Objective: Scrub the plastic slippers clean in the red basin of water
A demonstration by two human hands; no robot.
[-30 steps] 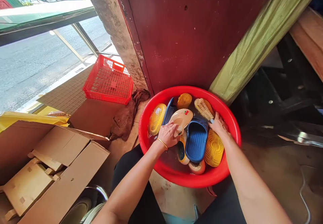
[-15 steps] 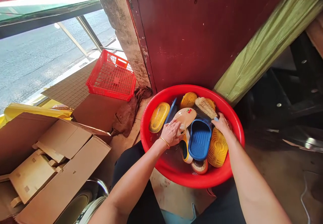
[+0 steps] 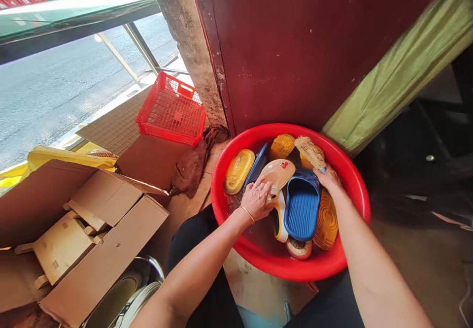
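My left hand (image 3: 256,200) is closed on the strap end of a beige slipper (image 3: 276,170) with a cherry charm, tilted over the water. A scrubbing brush (image 3: 309,151) with pale bristles is gripped by its bluish handle in my right hand (image 3: 328,178), bristles pointing away from me. Both hands are over a red tub (image 3: 361,195) of water. Below the hands a blue slipper (image 3: 302,209) floats sole-down, with a white-and-yellow one (image 3: 281,219) against its left side. Yellow slippers (image 3: 239,171) lie around them, soles up. My left fingers hide part of the beige slipper.
A red plastic basket (image 3: 173,111) sits on cardboard at the left, beside a brown cloth (image 3: 192,168). Nearer is an open cardboard box (image 3: 107,254) holding wooden pieces. Behind the tub stands a dark red door (image 3: 288,62), with a green cloth (image 3: 399,82) to its right.
The whole view has shifted, so the scene sits slightly further right. The brush has moved a little away from me with my right hand. My left hand keeps its hold on the beige slipper.
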